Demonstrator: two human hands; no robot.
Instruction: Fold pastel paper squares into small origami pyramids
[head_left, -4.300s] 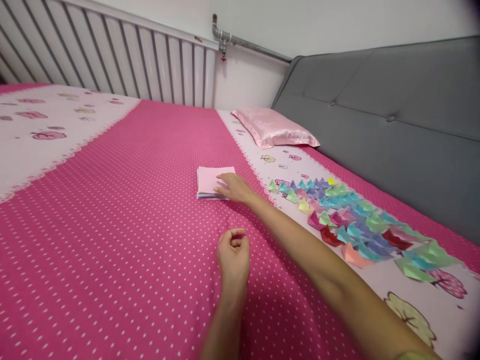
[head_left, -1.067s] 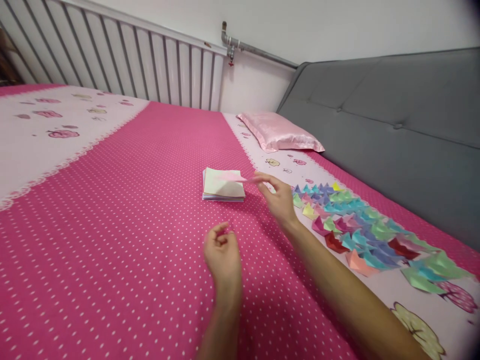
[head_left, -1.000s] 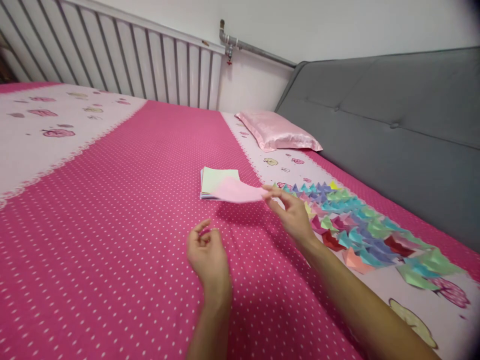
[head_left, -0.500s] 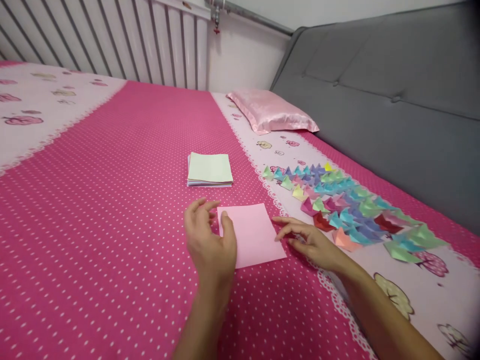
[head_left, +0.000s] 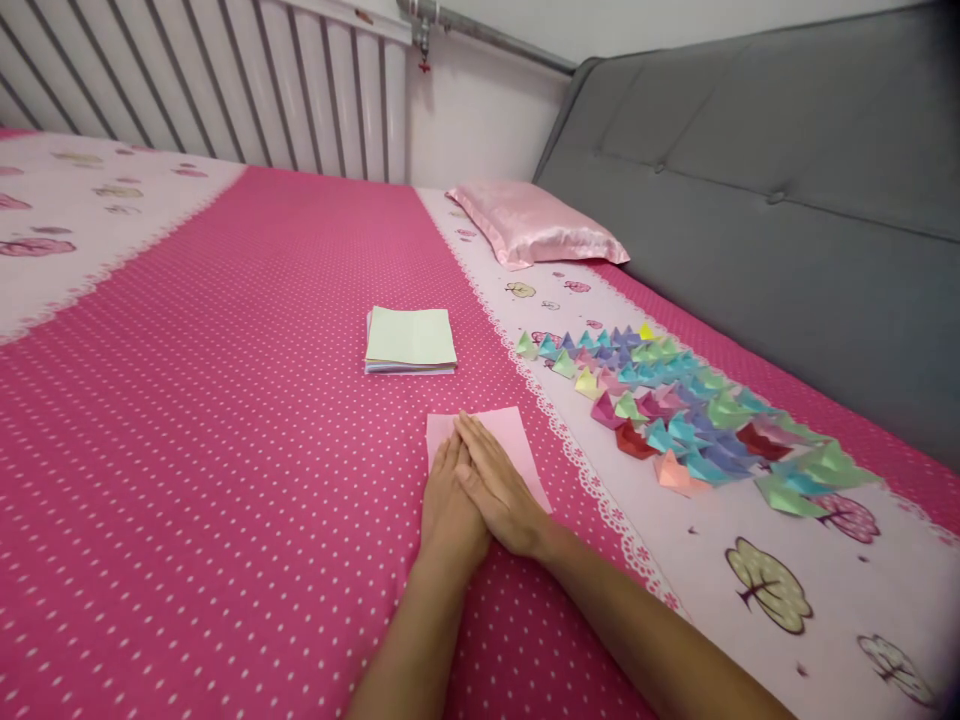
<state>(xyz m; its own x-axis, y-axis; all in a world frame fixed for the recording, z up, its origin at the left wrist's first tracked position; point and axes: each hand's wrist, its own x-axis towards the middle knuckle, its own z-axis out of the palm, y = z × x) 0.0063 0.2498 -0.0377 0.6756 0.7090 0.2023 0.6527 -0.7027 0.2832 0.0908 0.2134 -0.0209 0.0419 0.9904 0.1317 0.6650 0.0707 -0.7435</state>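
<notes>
A pink square sheet of paper (head_left: 517, 440) lies flat on the pink dotted bedsheet (head_left: 225, 420). My left hand (head_left: 448, 505) and my right hand (head_left: 499, 490) both lie flat on the sheet, fingers stretched out and side by side, the right partly overlapping the left. Beyond them rests a stack of coloured paper squares (head_left: 410, 341) with a pale green sheet on top. To the right, several folded paper shapes (head_left: 675, 415) in many colours are laid out in rows.
A pink satin pillow (head_left: 532, 222) lies at the far end beside a grey padded headboard (head_left: 787, 200). A white radiator (head_left: 225, 85) runs along the back wall. The white border of the sheet (head_left: 750, 560) carries tree prints.
My right hand took the pink sheet off the stack, carried it toward me and laid it down. Both hands now press flat on it. The stack's top sheet is now pale green.
</notes>
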